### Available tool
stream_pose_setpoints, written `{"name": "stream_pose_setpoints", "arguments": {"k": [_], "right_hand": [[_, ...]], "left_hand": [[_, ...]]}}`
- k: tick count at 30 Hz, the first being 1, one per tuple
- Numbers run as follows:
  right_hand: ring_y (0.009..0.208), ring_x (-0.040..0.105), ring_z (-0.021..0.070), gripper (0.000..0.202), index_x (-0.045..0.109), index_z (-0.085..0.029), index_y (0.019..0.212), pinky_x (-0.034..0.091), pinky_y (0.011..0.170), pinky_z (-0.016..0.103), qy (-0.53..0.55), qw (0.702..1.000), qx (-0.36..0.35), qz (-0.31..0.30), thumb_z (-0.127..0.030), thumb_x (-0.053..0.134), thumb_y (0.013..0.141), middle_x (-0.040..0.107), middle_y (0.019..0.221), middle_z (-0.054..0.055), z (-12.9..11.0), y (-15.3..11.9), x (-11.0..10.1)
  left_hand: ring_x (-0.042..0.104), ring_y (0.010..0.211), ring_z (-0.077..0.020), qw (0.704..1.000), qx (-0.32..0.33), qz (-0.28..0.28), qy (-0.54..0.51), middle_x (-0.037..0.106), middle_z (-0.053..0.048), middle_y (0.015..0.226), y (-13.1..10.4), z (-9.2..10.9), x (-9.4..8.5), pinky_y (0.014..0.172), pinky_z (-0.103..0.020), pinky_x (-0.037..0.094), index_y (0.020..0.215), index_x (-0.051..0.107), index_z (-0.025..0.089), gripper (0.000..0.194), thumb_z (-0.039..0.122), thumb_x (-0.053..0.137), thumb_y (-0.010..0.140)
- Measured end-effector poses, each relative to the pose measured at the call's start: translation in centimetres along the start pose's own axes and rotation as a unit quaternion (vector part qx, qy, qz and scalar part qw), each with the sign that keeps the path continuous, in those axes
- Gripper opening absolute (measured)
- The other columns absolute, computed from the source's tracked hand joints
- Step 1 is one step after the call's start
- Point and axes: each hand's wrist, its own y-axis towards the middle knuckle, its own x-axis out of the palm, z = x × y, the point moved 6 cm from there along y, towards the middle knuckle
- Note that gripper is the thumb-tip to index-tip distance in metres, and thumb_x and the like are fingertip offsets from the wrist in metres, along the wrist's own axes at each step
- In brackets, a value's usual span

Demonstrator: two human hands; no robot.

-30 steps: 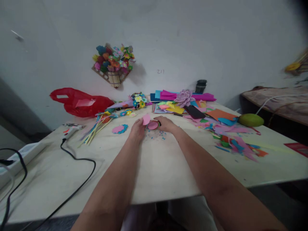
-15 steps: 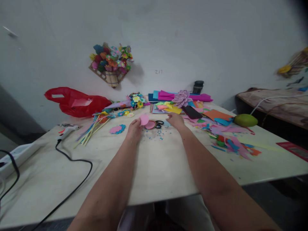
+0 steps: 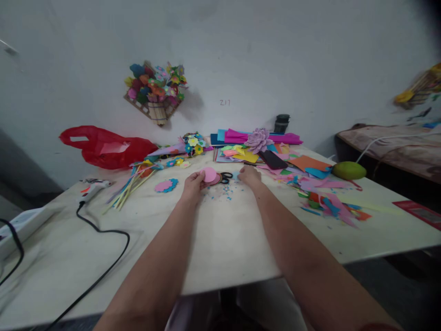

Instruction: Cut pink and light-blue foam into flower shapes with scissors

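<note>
Fingers (image 3: 200,176) of the left hand (image 3: 192,186) pinch a plain, flat, round pink disc (image 3: 210,174) by its edge, left of black-handled scissors (image 3: 226,175) on the counter (image 3: 227,248). Whether the right hand's (image 3: 251,176) curled fingers hold anything, I cannot tell.

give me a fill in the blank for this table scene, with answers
The left hand holds a round piece coloured ____.
The plastic bag is coloured ____.
The scissor handles are coloured ____.
On the table, the glue gun lies to the ____ of the left hand.

Missing words: pink; red; black; left.
</note>
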Motion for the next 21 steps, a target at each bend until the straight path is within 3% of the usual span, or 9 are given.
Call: {"name": "stream_pose_setpoints", "arguments": {"k": [3,8,11,16,19,21], "right_hand": [[0.118,0.055,0.0297,0.039,0.065,-0.015,0.116,0.04,0.094,0.04,-0.015,1.0,-0.013,0.01,-0.024,0.059,0.079,0.061,0.125,0.016,-0.4,-0.2,-0.1],[0.107,0.061,0.029,0.023,0.07,-0.015,0.096,0.042,0.092,0.04,0.067,0.997,0.037,-0.023,-0.021,0.064,0.075,0.069,0.103,0.014,0.1,0.1,0.0],[0.101,0.063,0.0259,0.021,0.07,-0.017,0.094,0.046,0.085,0.035,0.119,0.992,0.044,0.01,-0.018,0.062,0.075,0.07,0.102,0.011,0.9,0.3,-0.3],[0.101,0.063,0.0219,0.04,0.064,-0.018,0.116,0.048,0.082,0.03,0.185,0.978,0.032,0.089,-0.016,0.055,0.077,0.068,0.11,0.009,2.2,0.4,-0.9],[0.104,0.062,0.0223,0.044,0.062,-0.02,0.121,0.047,0.086,0.031,0.242,0.959,0.004,0.145,-0.018,0.059,0.077,0.069,0.111,0.007,2.0,0.4,-1.4],[0.105,0.062,0.021,0.042,0.063,-0.022,0.119,0.046,0.088,0.031,0.276,0.949,-0.019,0.151,-0.02,0.062,0.077,0.069,0.111,0.005,1.4,0.5,-1.3]], "left_hand": [[0.066,0.058,-0.0143,1.0,-0.003,0.007,0.002,0.067,-0.003,0.064,0.0,0.0,-0.1,0.058,-0.024,0.053,0.075,0.061,0.013,0.018,0.024,0.075,0.073],[0.069,0.064,-0.0165,1.0,-0.002,0.0,0.005,0.068,-0.004,0.065,0.1,0.0,0.0,0.06,-0.025,0.054,0.076,0.061,0.014,0.019,0.026,0.075,0.073],[0.069,0.062,-0.0165,1.0,-0.001,0.0,0.005,0.067,-0.003,0.064,0.2,-0.1,-0.1,0.059,-0.024,0.054,0.075,0.059,0.014,0.024,0.028,0.078,0.069],[0.068,0.059,-0.0158,1.0,0.001,0.001,-0.004,0.067,-0.003,0.063,0.2,-0.1,-0.1,0.057,-0.024,0.054,0.074,0.06,0.015,0.024,0.029,0.078,0.069],[0.068,0.059,-0.0165,1.0,0.003,0.005,-0.009,0.067,-0.004,0.064,0.3,-0.2,-0.1,0.057,-0.025,0.053,0.074,0.061,0.014,0.022,0.027,0.078,0.068],[0.067,0.058,-0.0157,1.0,0.004,0.005,-0.008,0.067,-0.004,0.065,0.3,-0.2,-0.2,0.057,-0.025,0.053,0.076,0.063,0.014,0.021,0.025,0.079,0.068]]}}
